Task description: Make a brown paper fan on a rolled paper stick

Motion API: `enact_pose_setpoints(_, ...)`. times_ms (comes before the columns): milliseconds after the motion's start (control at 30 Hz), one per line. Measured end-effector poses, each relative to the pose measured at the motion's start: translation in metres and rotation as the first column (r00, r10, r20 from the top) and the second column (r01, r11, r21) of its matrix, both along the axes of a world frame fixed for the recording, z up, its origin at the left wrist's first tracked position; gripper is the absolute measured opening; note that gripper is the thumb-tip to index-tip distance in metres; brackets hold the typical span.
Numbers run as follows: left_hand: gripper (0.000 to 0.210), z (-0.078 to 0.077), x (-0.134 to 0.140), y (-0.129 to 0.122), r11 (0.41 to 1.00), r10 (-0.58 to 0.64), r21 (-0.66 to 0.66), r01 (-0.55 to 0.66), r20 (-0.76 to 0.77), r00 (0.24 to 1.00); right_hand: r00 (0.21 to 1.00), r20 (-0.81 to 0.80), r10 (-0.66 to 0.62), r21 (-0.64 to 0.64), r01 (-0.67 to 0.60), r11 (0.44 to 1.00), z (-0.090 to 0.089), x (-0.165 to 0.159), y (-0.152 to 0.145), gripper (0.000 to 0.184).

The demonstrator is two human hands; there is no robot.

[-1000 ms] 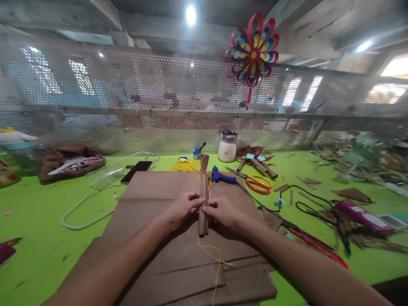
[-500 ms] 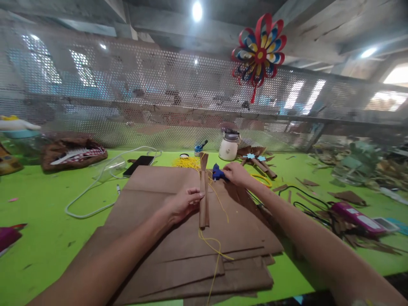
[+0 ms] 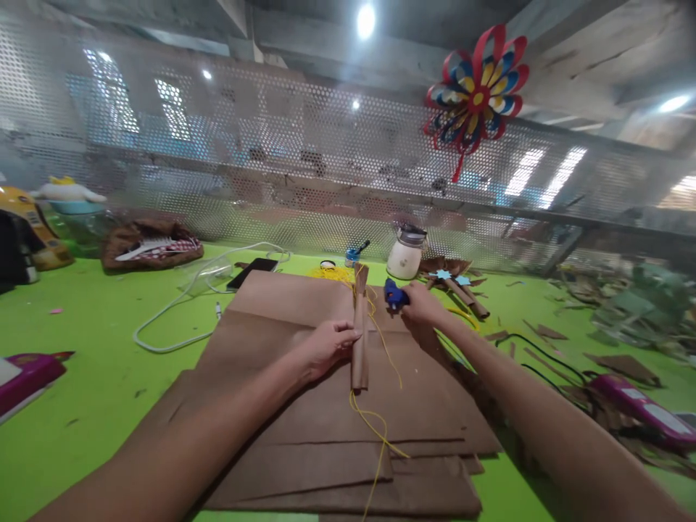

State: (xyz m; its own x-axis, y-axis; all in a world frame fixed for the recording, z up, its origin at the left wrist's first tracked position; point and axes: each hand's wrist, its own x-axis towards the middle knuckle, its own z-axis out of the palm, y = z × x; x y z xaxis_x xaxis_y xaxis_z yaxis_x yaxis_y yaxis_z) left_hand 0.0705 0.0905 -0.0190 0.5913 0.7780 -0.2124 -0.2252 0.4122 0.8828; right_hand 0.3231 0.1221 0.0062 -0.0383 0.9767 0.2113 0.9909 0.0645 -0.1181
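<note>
My left hand (image 3: pixel 333 348) pinches the edge of a rolled brown paper tube (image 3: pixel 359 348), which lies lengthwise on a stack of brown paper sheets (image 3: pixel 293 413). The tube's far end fans out in a fringe. Yellow string (image 3: pixel 375 417) trails from its near end, and more string runs along its right side. In my right hand (image 3: pixel 421 303) is a blue hot glue gun (image 3: pixel 394 293), held to the right of the tube's far end and apart from it. My right fingers wrap its handle, which is mostly hidden.
Behind the paper are yellow shreds (image 3: pixel 334 273), a small blue pot (image 3: pixel 352 256), a white jar (image 3: pixel 406 254) and a phone (image 3: pixel 254 272). Paper tubes with blue stars (image 3: pixel 457 283) lie right, near black cables and a magenta box (image 3: pixel 641 409). A perforated screen (image 3: pixel 326 167) stands behind.
The view has turned left, so things sit farther right. My right hand has drawn the glue gun slightly away from the tube. My left hand keeps its hold on the tube.
</note>
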Motion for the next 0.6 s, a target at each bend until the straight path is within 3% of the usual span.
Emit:
enact_pose_setpoints(133, 0.026, 0.000, 0.001, -0.001, 1.000, 0.005, -0.001, -0.005, 0.010, 1.000, 0.994, -0.111, -0.007, 0.067, 0.015, 0.998, 0.021, 0.027, -0.037, 0.027)
enact_pose_setpoints(200, 0.026, 0.000, 0.000, -0.001, 1.000, 0.002, -0.002, -0.001, 0.014, 1.000, 0.971, -0.241, 0.013, 0.100, 0.011, 0.995, 0.028, 0.035, -0.059, 0.032)
enact_pose_setpoints(267, 0.026, 0.000, 0.000, -0.001, 1.000, -0.010, 0.006, 0.010, 0.018, 1.000, 0.797, -0.587, 0.143, 0.106, -0.100, 0.989, 0.030, 0.033, -0.081, 0.036)
enact_pose_setpoints(333, 0.026, -0.001, 0.000, -0.001, 0.999, -0.030, 0.022, 0.030, 0.019, 0.999, 0.592, -0.783, 0.191, 0.080, -0.209, 0.975, 0.028, 0.023, -0.097, 0.038)
enact_pose_setpoints(433, 0.025, 0.000, -0.001, -0.001, 0.997, -0.063, 0.040, 0.062, 0.011, 0.998, 0.469, -0.868, 0.166, 0.051, -0.249, 0.967, 0.022, 0.003, -0.108, 0.039)
enact_pose_setpoints(600, 0.024, 0.002, -0.001, -0.003, 0.995, -0.091, 0.050, 0.089, 0.031, 0.995, 0.235, -0.969, 0.074, 0.031, -0.185, 0.982, 0.010, -0.011, -0.105, 0.037)
